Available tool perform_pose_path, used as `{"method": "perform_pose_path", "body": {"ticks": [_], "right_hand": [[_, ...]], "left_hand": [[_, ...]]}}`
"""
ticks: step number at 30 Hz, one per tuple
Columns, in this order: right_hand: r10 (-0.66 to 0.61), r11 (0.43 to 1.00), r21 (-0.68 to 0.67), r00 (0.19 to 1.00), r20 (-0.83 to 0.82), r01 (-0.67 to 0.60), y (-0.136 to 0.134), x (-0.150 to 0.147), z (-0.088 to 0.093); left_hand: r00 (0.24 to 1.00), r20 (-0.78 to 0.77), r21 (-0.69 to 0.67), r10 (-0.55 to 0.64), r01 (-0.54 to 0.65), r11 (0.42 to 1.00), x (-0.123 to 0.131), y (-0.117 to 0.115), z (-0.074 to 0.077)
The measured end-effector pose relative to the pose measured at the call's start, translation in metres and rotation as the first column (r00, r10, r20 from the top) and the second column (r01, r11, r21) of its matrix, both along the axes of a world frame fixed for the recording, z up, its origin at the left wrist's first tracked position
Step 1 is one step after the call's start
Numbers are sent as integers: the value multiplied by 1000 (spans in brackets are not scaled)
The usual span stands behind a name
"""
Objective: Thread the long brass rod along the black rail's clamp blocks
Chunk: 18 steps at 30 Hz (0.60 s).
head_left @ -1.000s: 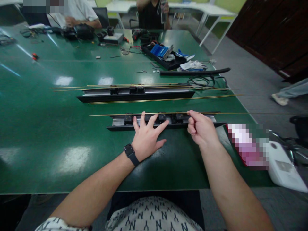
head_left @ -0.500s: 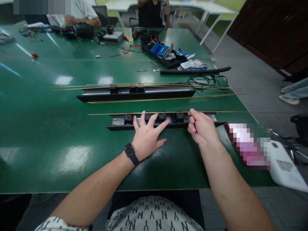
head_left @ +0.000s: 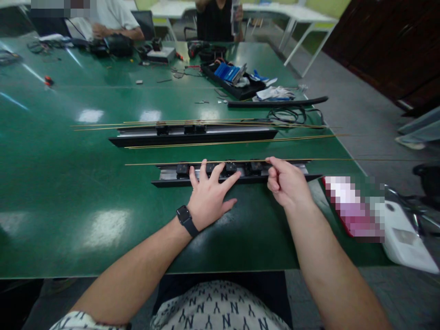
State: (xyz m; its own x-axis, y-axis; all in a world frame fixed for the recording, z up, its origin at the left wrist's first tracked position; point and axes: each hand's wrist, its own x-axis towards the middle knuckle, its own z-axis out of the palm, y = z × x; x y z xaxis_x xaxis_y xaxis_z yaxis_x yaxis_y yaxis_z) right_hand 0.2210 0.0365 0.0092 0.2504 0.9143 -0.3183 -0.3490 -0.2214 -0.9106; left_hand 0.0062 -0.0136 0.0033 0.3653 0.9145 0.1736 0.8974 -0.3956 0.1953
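Head view: looking down at my two hands over the green table, straight ahead of my chest being twelve o'clock
Near rail: right there at twelve, lying crosswise on the table, this black-edged rail with a silvery channel inside
Blocks: a row of black blocks sits along that channel, some half hidden behind my fingers
Left hand: my left hand, at twelve, is open, fingers fanned across the rail and tips up at its far edge; how hard they press, I can't tell
Right hand: over at one o'clock, my right hand is curled, thumb and forefinger pinching the thin golden rod
Rod: it runs nine to three along the rail's far edge, jutting out past both ends
Spare rods: a close pair lies just beyond at twelve, apart from the rail
Far rail: also at twelve, a second rail, black and silver, more golden rods stretched along its far side
Cable: loops of black cable at one
Right side: a white device near three, with a blurred pinkish thing at two
Company: a person in white across the table at eleven
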Motion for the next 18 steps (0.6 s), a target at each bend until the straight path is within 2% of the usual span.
{"method": "perform_pose_path", "body": {"ticks": [13, 18], "right_hand": [[-60, 998, -18, 998, 28, 61, 2, -3, -2], [-46, 999, -19, 999, 26, 47, 2, -1, -2]], "left_hand": [[1000, 0, 5, -6, 6, 1000, 0, 0, 0], [1000, 5, 0, -1, 1, 1000, 0, 0, 0]]}}
